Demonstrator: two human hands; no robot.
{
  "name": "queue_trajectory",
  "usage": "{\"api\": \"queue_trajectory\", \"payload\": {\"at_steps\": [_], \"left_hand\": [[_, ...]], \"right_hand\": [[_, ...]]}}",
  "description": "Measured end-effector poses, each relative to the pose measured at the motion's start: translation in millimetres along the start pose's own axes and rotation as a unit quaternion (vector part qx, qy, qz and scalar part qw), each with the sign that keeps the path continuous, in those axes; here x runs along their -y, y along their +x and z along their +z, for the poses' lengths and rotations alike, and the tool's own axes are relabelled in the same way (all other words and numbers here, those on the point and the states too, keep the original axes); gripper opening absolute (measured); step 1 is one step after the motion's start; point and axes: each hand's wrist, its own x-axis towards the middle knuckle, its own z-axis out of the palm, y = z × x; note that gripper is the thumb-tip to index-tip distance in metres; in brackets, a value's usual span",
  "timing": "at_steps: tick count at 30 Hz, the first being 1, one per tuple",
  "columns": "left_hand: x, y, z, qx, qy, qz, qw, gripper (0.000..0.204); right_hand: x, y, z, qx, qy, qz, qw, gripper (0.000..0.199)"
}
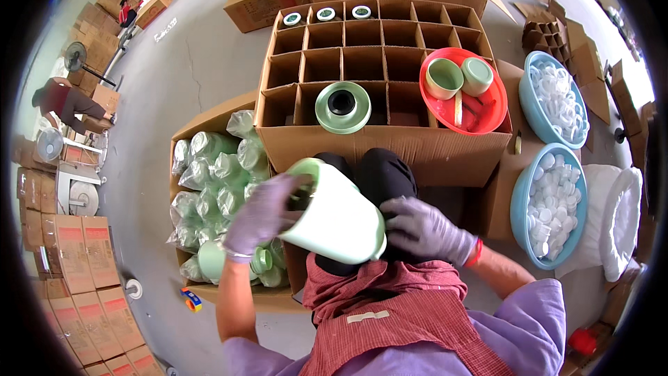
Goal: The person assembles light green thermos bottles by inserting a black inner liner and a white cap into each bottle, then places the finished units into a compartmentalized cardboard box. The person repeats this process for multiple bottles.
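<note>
Over my lap a large pale green thermos casing lies tilted, one end open toward the left. My left hand, in a thin grey-purple glove, grips its open rim, with some fingers inside and hidden. At the other end my right hand, gloved the same, has its fingers apart beside the casing; whether they touch it I cannot tell. Just beyond my knees, a green lid-like part with a black centre rests on the carton dividers. Two green cups sit in a red basin on the carton.
A divided carton stands in front, with several lidded items in its far row. An open box of bagged green parts is at left. Two blue basins hold white plastic pieces at right, near a white-lined bin. Blue-yellow tape dispenser lies on the floor.
</note>
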Motion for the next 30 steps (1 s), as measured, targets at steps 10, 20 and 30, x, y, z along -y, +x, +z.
{"api": "queue_trajectory", "payload": {"at_steps": [10, 20, 30], "left_hand": [[14, 51, 83, 0.162, 0.134, 0.082, 0.974, 0.043], [14, 64, 81, -0.334, -0.437, 0.061, 0.833, 0.065], [-2, 32, 75, -0.275, -0.497, 0.03, 0.823, 0.056]], "right_hand": [[-156, 203, -27, 0.096, -0.322, -0.11, 0.936, 0.057], [-9, 185, -15, -0.202, 0.082, 0.039, 0.975, 0.052], [-27, 140, -28, -0.033, 0.279, 0.165, 0.946, 0.063]]}}
